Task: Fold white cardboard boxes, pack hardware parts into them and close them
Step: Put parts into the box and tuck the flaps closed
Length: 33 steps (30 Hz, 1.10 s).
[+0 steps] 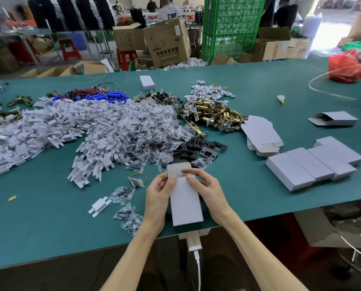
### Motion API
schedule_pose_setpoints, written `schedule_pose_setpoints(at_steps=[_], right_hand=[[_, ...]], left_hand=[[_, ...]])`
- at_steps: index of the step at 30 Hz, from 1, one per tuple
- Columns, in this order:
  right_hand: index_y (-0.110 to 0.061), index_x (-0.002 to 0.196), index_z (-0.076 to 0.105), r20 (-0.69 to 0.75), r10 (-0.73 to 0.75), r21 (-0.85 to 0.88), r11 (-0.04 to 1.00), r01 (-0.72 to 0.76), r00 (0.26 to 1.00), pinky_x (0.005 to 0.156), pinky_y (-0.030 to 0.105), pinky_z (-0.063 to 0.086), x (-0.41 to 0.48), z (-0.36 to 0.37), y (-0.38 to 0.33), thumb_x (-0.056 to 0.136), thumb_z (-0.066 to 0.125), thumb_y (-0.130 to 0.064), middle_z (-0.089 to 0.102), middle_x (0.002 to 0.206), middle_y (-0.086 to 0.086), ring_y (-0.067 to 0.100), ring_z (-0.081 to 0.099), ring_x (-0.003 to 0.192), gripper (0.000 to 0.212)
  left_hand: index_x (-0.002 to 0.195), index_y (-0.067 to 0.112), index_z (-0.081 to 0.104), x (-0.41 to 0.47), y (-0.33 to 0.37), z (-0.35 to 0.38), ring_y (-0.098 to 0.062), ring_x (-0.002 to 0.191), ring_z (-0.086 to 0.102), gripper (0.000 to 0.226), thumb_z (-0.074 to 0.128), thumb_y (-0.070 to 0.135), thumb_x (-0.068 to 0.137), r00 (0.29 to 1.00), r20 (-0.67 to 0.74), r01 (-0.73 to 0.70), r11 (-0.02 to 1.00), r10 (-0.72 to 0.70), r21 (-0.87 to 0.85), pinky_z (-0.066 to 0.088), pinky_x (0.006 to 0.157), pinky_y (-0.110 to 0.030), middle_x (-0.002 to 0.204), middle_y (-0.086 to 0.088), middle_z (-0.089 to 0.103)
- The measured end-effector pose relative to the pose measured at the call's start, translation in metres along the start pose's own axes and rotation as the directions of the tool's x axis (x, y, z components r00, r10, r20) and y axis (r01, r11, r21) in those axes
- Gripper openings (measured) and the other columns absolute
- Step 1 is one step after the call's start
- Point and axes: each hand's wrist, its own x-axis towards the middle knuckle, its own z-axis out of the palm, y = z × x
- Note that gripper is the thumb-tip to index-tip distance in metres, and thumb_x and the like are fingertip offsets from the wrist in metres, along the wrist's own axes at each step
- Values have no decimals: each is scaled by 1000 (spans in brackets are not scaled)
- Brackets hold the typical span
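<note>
One white box (185, 204) is being gripped between the left hand (156, 198) and the right hand (210, 192), over the near edge of the bench (259, 97). Its long axis is pointing away from the person, with the open flap (178, 170) standing at the far end. Left fingers (171, 181) are pinching the side; right fingers (189, 171) are curling over the flap crease, likely nearer for tucking.

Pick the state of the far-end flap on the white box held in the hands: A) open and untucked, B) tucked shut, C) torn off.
A: the flap sticks out beyond the white box, its grey inside showing, while the left hand and right hand hold the box.
</note>
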Motion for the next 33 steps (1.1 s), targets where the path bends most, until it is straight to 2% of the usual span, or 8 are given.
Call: schedule_pose_setpoints(at_steps=[2, 7, 12, 20, 25, 27, 30, 33], right_hand=[[-24, 111, 69, -24, -22, 8, 1000, 22, 999, 74, 40, 54, 1, 0, 1, 91, 71, -32, 67, 114, 4, 21, 65, 89, 22], [-17, 100, 68, -37, -6, -8, 1000, 6, 999, 68, 31, 53, 1, 0, 2, 89, 73, -33, 70, 100, 1, 16, 67, 85, 20], [-13, 99, 67, -50, -5, 8, 1000, 5, 999, 68, 34, 53, 2, 0, 4, 93, 74, -26, 71, 98, 5, 19, 67, 84, 16], [-15, 96, 69, -64, -38, -30, 999, 36, 997, 68, 37, 52, 1, 0, 3, 94, 73, -25, 71, 100, 10, 21, 67, 84, 11], [-17, 102, 65, -66, -79, -43, 996, 76, 995, 72, 39, 54, 0, 0, 4, 94, 73, -23, 69, 106, 6, 20, 67, 90, 13], [-18, 107, 60, -81, -100, -34, 995, 98, 992, 76, 38, 55, 0, 0, 5, 93, 74, -21, 67, 109, 4, 19, 66, 94, 21], [-23, 117, 55, -60, -70, 27, 997, 72, 996, 74, 37, 58, 1, 0, 5, 92, 76, -22, 71, 111, 3, 22, 70, 91, 33], [-22, 122, 54, -51, -22, 17, 1000, 23, 998, 76, 43, 56, 3, 0, 6, 89, 78, -24, 71, 112, 11, 25, 69, 90, 41]], left_hand=[[112, 11, 69, 0, 0, 0, -15, 79, 70, 28, 76, 31, 93, 1000, 3, 0, 1000, 0, 3, 58, 63, -27, 94, -5, 75], [104, 25, 73, 1, -1, -1, -16, 79, 70, 18, 76, 36, 90, 1000, 7, -11, 1000, 11, 24, 58, 63, -27, 93, -3, 75], [130, 22, 61, 2, -1, -1, -18, 84, 74, 45, 76, 32, 88, 1000, -10, -6, 1000, 6, 5, 63, 69, -34, 99, -5, 79], [115, 24, 66, 2, -2, -3, -20, 84, 74, 28, 75, 30, 90, 998, 7, -57, 998, 57, 26, 61, 67, -32, 106, -11, 78], [99, 36, 72, 3, 0, -1, -14, 83, 71, 13, 78, 32, 89, 997, 12, -76, 995, 75, 71, 60, 68, -30, 98, -1, 77], [101, 33, 71, 3, -1, -1, -16, 84, 69, 14, 79, 35, 90, 998, 2, -67, 994, 67, 86, 59, 71, -34, 96, 0, 76], [108, 17, 68, 1, 0, 0, -27, 84, 64, 30, 73, 41, 91, 998, -35, -46, 996, 49, 74, 53, 72, -44, 94, -8, 73], [97, 11, 64, 0, 1, 1, -29, 79, 56, 44, 71, 54, 92, 996, -64, -50, 995, 56, 86, 45, 70, -46, 88, -14, 64]])
